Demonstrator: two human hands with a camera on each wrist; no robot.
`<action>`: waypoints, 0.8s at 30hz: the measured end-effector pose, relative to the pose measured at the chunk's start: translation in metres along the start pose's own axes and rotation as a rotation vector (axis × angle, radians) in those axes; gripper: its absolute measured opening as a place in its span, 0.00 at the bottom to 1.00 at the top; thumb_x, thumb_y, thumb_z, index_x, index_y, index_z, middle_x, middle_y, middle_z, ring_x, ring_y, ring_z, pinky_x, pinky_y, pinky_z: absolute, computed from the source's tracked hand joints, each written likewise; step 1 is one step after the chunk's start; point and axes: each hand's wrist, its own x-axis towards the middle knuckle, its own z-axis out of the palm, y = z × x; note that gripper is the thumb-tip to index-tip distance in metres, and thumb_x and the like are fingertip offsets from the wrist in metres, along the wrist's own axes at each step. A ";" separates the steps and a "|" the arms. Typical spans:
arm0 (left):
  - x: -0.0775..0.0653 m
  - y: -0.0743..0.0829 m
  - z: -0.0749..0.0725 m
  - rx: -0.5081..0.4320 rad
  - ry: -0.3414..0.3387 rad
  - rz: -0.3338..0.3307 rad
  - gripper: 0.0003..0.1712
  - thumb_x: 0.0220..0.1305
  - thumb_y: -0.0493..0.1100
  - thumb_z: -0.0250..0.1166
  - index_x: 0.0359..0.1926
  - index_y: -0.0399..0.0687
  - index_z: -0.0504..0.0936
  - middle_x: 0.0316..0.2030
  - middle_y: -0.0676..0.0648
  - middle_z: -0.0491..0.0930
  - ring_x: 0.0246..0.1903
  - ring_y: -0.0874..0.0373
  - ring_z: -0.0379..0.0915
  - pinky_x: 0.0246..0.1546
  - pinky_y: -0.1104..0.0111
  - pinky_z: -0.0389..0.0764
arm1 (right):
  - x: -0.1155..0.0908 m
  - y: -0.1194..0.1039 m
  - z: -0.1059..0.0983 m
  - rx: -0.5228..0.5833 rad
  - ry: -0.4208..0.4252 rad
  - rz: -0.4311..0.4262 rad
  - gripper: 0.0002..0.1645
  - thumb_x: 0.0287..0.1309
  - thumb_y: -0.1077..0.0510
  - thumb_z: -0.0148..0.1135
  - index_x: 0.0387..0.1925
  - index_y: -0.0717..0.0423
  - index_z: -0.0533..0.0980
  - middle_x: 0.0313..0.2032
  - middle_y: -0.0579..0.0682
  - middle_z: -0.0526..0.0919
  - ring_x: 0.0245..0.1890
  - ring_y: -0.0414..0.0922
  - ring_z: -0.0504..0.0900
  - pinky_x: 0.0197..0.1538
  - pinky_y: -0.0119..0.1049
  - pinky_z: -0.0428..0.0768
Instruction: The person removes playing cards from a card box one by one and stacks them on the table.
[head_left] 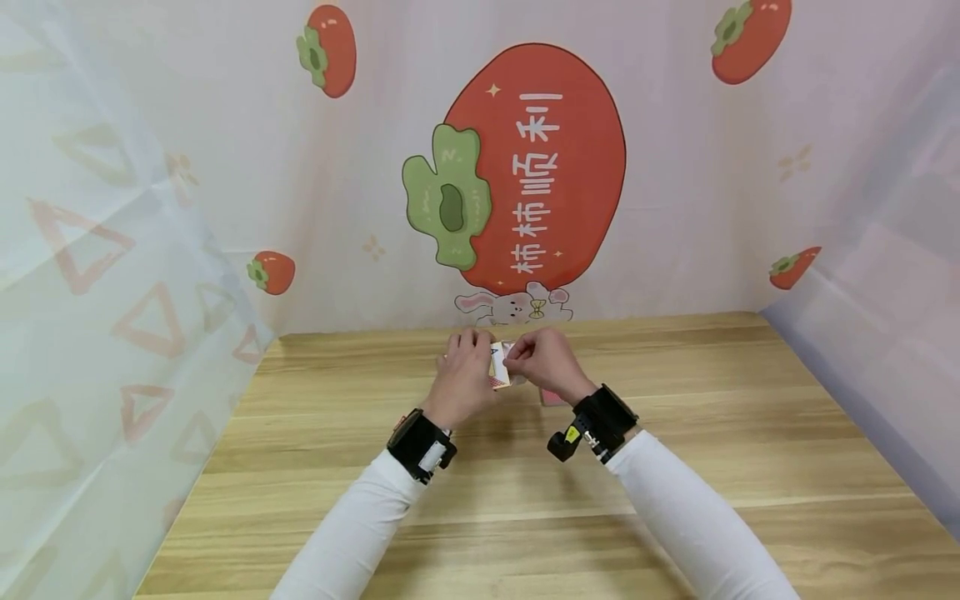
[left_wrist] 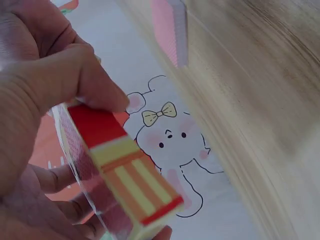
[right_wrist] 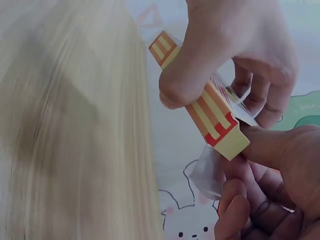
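My left hand (head_left: pixel 467 379) holds a small playing-card box (head_left: pixel 500 365), its thumb along a narrow side with red, orange and cream stripes. In the left wrist view the box (left_wrist: pixel 127 165) is tilted, with the fingers behind it. My right hand (head_left: pixel 551 360) is at the other end of the box, thumb and curled fingers pinching there. A whitish, see-through piece (right_wrist: pixel 207 172) hangs below that end in the right wrist view. What exactly the right fingertips grip is partly hidden. A pink-backed stack of cards (head_left: pixel 553 398) lies on the table below the right hand.
Beneath both hands is a wood-grain table (head_left: pixel 480 517). A pale cloth backdrop (head_left: pixel 675 208) printed with persimmons and a rabbit stands behind the table. More printed cloth hangs at the left and right.
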 end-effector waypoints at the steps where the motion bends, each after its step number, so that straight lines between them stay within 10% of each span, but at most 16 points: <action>1: 0.000 0.001 0.000 0.002 0.002 -0.008 0.44 0.39 0.43 0.84 0.58 0.39 0.73 0.54 0.38 0.71 0.54 0.41 0.66 0.42 0.42 0.75 | 0.000 -0.001 0.000 0.002 0.001 0.003 0.06 0.58 0.63 0.72 0.27 0.60 0.84 0.23 0.49 0.83 0.22 0.43 0.78 0.27 0.33 0.76; 24: -0.003 -0.014 -0.007 0.013 -0.035 -0.030 0.43 0.42 0.44 0.84 0.62 0.42 0.79 0.55 0.40 0.75 0.57 0.40 0.68 0.47 0.41 0.74 | -0.013 0.013 -0.030 -0.017 -0.012 0.076 0.17 0.62 0.57 0.71 0.45 0.64 0.78 0.37 0.57 0.84 0.38 0.56 0.82 0.38 0.41 0.79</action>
